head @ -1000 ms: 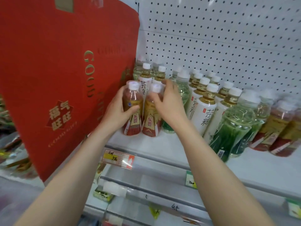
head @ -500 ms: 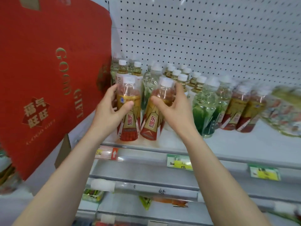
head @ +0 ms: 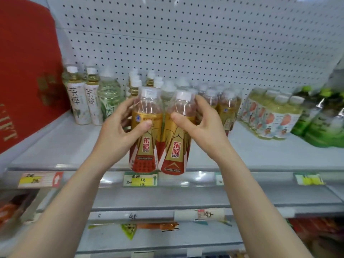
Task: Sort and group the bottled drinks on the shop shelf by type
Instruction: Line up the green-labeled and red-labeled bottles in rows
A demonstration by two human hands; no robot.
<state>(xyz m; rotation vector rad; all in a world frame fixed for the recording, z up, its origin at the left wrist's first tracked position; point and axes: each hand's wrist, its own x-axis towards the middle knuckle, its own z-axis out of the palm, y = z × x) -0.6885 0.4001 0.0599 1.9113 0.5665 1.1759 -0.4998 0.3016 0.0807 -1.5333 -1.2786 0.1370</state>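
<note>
Carrying step, by judgement. Gripped in left hand (head: pixel 119 135): one red-gold energy drink bottle (head: pixel 146 146); in right hand (head: pixel 202 127): its twin (head: pixel 176 151), touching. Next, likely: setting both beside matching bottles (head: pixel 226 108) just behind right hand.

Clear plastic bottles (head: pixel 149 108) in glossy printed film labels (head: pixel 176 148) are gleaming before a matt, perforated metal back panel (head: pixel 204 43).

Left hand (head: pixel 119 135) gripping gold bottle (head: pixel 145 135), shelf (head: pixel 55 146)
</note>
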